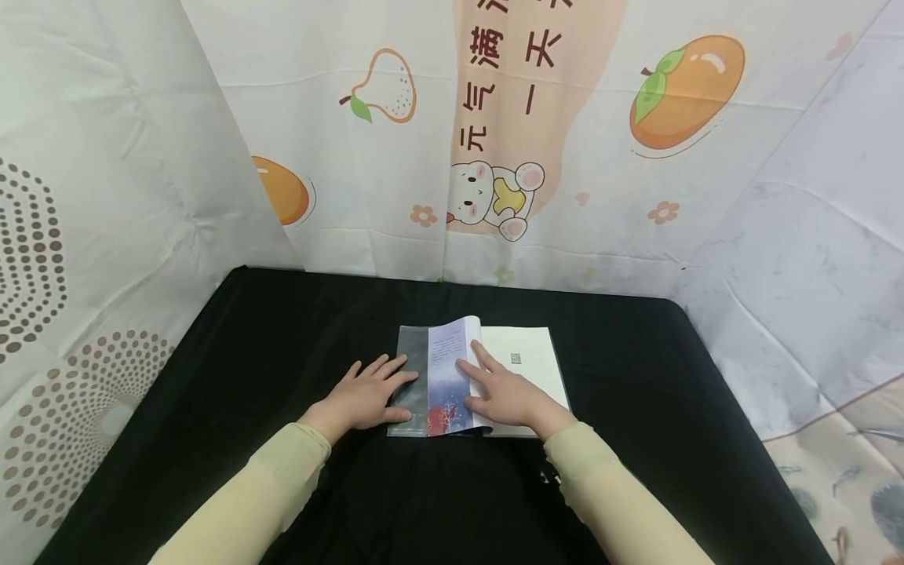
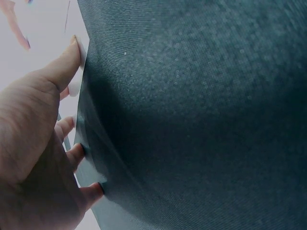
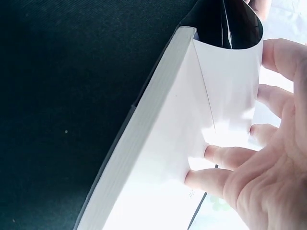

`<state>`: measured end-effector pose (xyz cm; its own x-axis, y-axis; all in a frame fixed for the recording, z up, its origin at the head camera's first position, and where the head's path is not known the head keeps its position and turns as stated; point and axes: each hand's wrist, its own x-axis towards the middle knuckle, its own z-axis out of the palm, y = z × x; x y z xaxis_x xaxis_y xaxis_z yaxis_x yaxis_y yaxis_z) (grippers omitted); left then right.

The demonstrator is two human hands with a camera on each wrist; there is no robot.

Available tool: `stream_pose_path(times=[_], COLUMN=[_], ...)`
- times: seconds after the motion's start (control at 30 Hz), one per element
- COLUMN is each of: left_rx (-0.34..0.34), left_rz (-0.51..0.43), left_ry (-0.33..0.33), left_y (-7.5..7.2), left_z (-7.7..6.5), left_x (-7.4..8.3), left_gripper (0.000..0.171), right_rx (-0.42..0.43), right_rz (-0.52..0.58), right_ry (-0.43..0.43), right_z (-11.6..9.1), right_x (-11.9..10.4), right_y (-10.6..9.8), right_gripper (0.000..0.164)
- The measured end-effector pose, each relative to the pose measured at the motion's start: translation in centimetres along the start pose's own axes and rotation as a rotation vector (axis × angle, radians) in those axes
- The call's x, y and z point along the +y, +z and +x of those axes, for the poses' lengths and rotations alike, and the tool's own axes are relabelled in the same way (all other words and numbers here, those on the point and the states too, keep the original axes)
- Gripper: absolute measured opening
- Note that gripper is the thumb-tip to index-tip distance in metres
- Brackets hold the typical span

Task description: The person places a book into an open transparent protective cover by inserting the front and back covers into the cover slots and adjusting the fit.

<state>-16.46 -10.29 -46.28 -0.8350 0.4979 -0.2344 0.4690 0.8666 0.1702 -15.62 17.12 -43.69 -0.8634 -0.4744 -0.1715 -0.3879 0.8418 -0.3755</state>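
Note:
A book (image 1: 533, 343) lies on the black cloth, its white face with a small square code showing on the right. Left of that, a purple-blue printed cover flap (image 1: 442, 377) with a red tree bows up beside the pages. Beyond the flap, a clear plastic book cover (image 1: 415, 339) extends to the left. My left hand (image 1: 363, 395) has its fingers spread, with fingertips at the plastic's left edge. With fingers apart, my right hand (image 1: 510, 395) rests over the flap's curved fold and the white face. The right wrist view shows the page block (image 3: 148, 115) and the bent cover.
The black cloth (image 1: 282, 337) covers the table around the book. White printed curtains (image 1: 318, 94) hang behind the table and at both sides. A small patterned object (image 1: 547, 477) shows partly beside the right sleeve.

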Motion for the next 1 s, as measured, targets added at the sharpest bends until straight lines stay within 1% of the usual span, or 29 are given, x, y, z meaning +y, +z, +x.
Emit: stream_pose_path(times=[0.17,0.4,0.6,1.0], left_rx=[0.005,0.000,-0.007,-0.007], left_rz=[0.006,0.000,-0.010,-0.006], left_ry=[-0.001,-0.002,-0.002,-0.005], left_y=[0.03,-0.11,-0.30,-0.15], left_z=[0.03,-0.06,-0.14,-0.02], left_x=[-0.02,0.06,0.12,-0.01], left_gripper=[0.070,0.070,0.070,0.070], right_rx=[0.000,0.009,0.012,0.018], right_rz=[0.002,-0.014,-0.020,-0.043], right_ry=[0.011,0.005,0.007,0.005], right_z=[-0.09,0.01,0.06,0.15], right_x=[0.12,0.28,0.09,-0.20], right_y=[0.00,0.17,0.20,0.32], right_gripper=[0.065,0.064,0.064,0.064])
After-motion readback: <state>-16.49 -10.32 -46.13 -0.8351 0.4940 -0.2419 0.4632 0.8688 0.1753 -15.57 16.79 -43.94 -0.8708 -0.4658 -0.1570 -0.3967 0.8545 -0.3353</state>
